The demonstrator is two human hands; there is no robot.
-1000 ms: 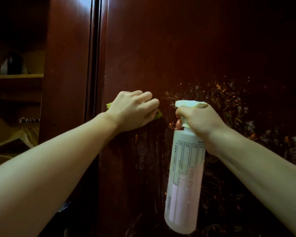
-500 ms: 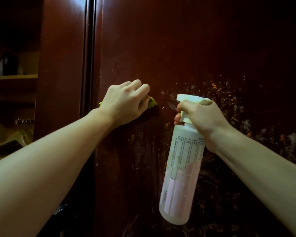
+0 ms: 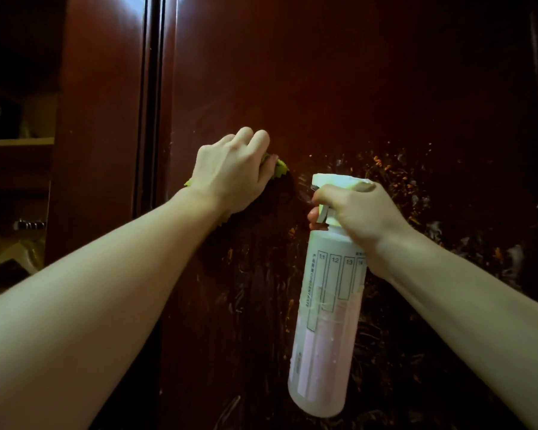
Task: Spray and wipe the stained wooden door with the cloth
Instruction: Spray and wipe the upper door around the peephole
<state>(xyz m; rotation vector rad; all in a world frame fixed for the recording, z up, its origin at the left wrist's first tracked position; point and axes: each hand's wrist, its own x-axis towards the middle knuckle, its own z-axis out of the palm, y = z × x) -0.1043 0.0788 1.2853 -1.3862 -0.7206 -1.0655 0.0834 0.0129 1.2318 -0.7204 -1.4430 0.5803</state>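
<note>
At frame centre, the left hand [image 3: 230, 172] presses a crumpled yellow-green cloth [image 3: 279, 169] against the dark red-brown wooden door [image 3: 339, 88]. Right of it, the right hand [image 3: 354, 212] grips a translucent plastic spray bottle holding pink liquid [image 3: 326, 321]. Orange and white smears [image 3: 395, 178] cover the door's right side.

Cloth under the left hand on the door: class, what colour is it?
Yellow-green; the small cloth peeks out past the fingers in the head view.

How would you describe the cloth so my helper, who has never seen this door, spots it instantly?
Find the dark reddish stained wooden door filling the view. At mid-height near its left edge, the left hand presses the crumpled yellow-green cloth against the wood. It is the only bright green thing, peeking out from under the hand.
</note>
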